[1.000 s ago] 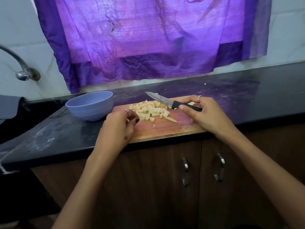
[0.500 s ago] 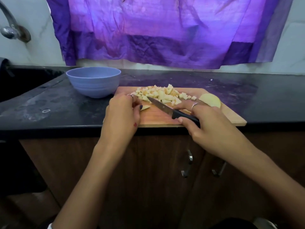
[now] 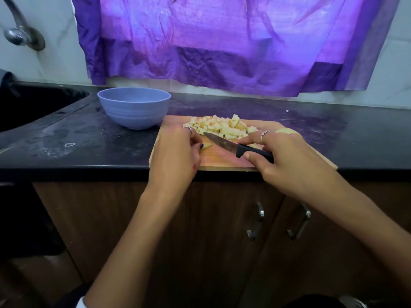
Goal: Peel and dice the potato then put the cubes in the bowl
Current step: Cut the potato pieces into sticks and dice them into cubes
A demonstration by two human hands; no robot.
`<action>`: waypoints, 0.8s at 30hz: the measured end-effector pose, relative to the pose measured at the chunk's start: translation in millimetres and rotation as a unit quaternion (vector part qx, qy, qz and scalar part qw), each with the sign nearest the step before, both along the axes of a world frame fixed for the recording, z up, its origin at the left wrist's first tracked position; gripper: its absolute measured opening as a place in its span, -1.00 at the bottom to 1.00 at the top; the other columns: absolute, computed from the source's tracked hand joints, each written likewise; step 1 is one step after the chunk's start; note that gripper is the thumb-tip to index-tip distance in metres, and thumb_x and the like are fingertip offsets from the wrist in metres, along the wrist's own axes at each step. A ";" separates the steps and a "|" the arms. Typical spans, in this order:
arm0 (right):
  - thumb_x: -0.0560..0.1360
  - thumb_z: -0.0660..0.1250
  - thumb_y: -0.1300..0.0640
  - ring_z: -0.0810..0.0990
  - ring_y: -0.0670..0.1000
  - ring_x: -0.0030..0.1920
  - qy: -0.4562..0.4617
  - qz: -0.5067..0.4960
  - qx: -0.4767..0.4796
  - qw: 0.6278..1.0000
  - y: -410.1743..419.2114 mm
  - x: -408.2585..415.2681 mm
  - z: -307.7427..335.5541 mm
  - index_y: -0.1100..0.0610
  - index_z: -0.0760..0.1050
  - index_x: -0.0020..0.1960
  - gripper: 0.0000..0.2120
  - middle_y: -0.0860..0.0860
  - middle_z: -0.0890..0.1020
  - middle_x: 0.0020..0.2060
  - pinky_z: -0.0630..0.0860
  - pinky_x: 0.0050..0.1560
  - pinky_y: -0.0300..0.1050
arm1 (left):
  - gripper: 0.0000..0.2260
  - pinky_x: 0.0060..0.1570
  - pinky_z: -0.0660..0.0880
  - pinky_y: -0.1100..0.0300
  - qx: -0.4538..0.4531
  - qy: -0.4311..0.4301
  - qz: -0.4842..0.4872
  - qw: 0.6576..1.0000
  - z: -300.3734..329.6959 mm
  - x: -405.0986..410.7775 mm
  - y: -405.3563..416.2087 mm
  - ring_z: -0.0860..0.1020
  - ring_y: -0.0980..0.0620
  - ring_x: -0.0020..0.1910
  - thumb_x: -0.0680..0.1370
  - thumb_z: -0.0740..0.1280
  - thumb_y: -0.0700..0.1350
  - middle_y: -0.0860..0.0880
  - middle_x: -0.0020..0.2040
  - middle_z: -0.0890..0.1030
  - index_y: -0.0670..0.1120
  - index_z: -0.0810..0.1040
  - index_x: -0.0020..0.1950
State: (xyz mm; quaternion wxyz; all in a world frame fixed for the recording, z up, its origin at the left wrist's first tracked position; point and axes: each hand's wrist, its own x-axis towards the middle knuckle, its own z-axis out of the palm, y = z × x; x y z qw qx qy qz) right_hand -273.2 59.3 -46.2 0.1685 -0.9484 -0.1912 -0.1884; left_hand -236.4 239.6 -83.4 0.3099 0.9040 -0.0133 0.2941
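In the head view, the right hand (image 3: 287,158) grips a black-handled paring knife (image 3: 235,147); any blade marking is unreadable. Off its tip, the left hand (image 3: 175,154) pinches a potato piece (image 3: 206,145). Diced potato cubes (image 3: 222,126) lie beyond the blade on the wooden cutting board (image 3: 222,163), the blue bowl (image 3: 134,111) farther left.

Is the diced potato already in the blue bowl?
No: the potato cubes lie in a pile on the cutting board, and none show in the visible part of the blue bowl, which stands to the board's left.
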 end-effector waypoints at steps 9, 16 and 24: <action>0.57 0.25 0.00 0.40 -0.10 -0.07 0.008 -0.012 -0.008 1.000 5.9 6.9 -1.5 -0.14 0.46 0.31 -0.69 -0.04 0.51 -0.01 0.26 -0.23 -0.19 | -0.89 -0.15 0.37 0.23 -0.001 0.005 0.012 1.000 1.7 -3.8 -0.9 0.48 0.09 -0.13 0.56 0.36 -0.07 0.03 -0.12 0.57 0.02 0.64 0.05; 0.56 0.28 0.01 0.47 -0.02 -0.11 0.002 -0.004 0.007 1.000 18.7 21.7 -3.9 -0.07 0.54 0.18 -0.79 -0.04 0.51 -0.17 0.33 -0.10 -0.14 | -0.89 -0.11 0.38 0.19 0.006 0.030 0.002 1.000 5.5 -1.2 3.0 0.52 0.04 0.00 0.55 0.37 -0.05 0.02 0.00 0.62 0.07 0.66 0.04; 0.56 0.27 -0.02 0.53 -0.02 -0.18 0.004 0.007 -0.022 1.000 23.8 24.9 -4.4 -0.09 0.50 0.20 -0.77 -0.02 0.56 -0.12 0.48 -0.22 -0.11 | -0.88 -0.13 0.34 0.20 0.006 0.035 0.016 0.999 4.2 0.2 1.5 0.49 0.07 -0.01 0.54 0.38 -0.04 0.03 0.01 0.61 0.07 0.66 0.06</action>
